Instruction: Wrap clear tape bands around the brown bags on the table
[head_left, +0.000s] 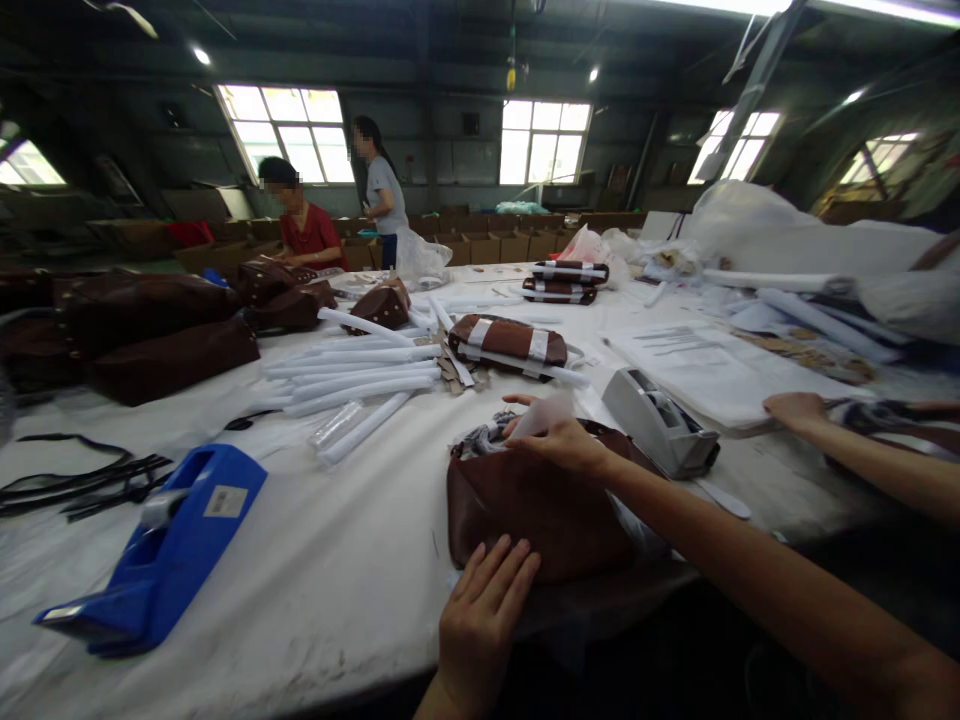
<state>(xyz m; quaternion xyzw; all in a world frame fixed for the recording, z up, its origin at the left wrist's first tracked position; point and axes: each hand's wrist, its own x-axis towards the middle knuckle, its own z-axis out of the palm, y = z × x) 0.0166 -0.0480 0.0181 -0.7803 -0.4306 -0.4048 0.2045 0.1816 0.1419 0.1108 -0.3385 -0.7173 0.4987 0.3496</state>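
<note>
The step in hand appears to be work at the open mouth of a brown bag point(540, 515), which lies right at the near edge of the table point(337, 570), right of its middle. The left hand point(476, 630) presses its front, low down, fingers flat and side by side, pinching nothing. The right hand point(570, 445) reaches over the mouth beside grey stuffing point(487, 435), its fingers parted around a pale film point(547, 412); blur hides whether they pinch it.

The next move seems to call for the left hand to steady the bag on the edge while the right settles film and stuffing without catching the rim. A grey dispenser point(660, 420) stands just beyond the bag's right side, so the right wrist needs care there. Farther from the near edge lie a banded bag point(508, 342) and white tubes point(352, 375); a blue dispenser point(176, 550) sits toward the near left corner. At the right edge, a co-worker's hand point(796, 410) is well apart.
</note>
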